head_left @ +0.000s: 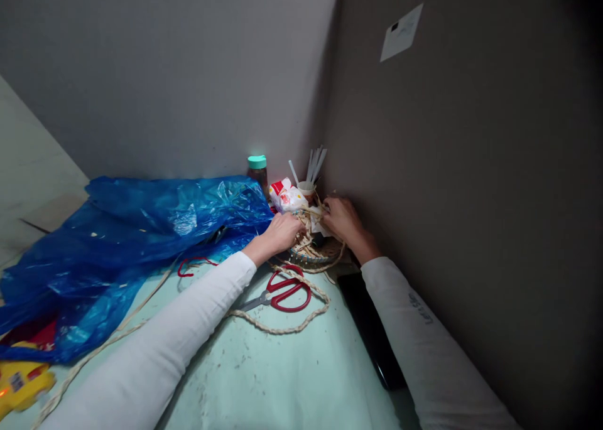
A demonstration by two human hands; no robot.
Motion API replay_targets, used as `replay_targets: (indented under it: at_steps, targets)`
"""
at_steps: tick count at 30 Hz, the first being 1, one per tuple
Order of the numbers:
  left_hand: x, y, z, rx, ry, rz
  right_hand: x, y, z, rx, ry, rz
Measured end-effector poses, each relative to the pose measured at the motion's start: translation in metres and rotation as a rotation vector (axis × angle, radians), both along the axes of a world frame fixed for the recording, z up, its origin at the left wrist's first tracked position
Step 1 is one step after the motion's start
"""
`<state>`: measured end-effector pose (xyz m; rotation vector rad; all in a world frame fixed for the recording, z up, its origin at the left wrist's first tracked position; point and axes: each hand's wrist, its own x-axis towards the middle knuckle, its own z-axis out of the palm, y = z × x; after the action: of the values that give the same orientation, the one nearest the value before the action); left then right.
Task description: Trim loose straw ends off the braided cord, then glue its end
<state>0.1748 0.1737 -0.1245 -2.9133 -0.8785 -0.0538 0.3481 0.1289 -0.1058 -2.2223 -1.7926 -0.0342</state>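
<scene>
My left hand (284, 231) is closed over the left side of a small round basket (313, 257), its fingertips among pale cord pieces; what they hold is hidden. On the far right of the basket, my right hand (343, 220) has its fingers bent round a strand of pale braided cord (336, 254). More tangled cord fills the basket. A pair of red-handled scissors (277, 295) lies just in front, with a braided rope (287, 331) looping around the handles.
A crumpled blue plastic bag (155, 229) covers the left side. Behind stand a jar with a turquoise lid (257, 162), a white-and-red packet (287, 198) and a cup of white sticks (307, 188). A black phone (372, 329) lies right; a yellow glue gun (23, 383) lies front left.
</scene>
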Motion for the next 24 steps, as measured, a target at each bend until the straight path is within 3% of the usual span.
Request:
replay_targets:
  at_steps: [9, 17, 24]
  targets:
    - [0.001, -0.003, 0.003, -0.033, -0.025, 0.006, -0.002, -0.009, 0.009, 0.114, 0.096, 0.011]
    - [-0.007, 0.006, 0.009, 0.01, -0.293, 0.016, -0.002, -0.019, 0.019, 0.239, 0.216, 0.038]
    - [-0.006, 0.008, 0.009, 0.03, -0.565, 0.019, -0.014, -0.026, 0.009, 0.18, 0.318, 0.25]
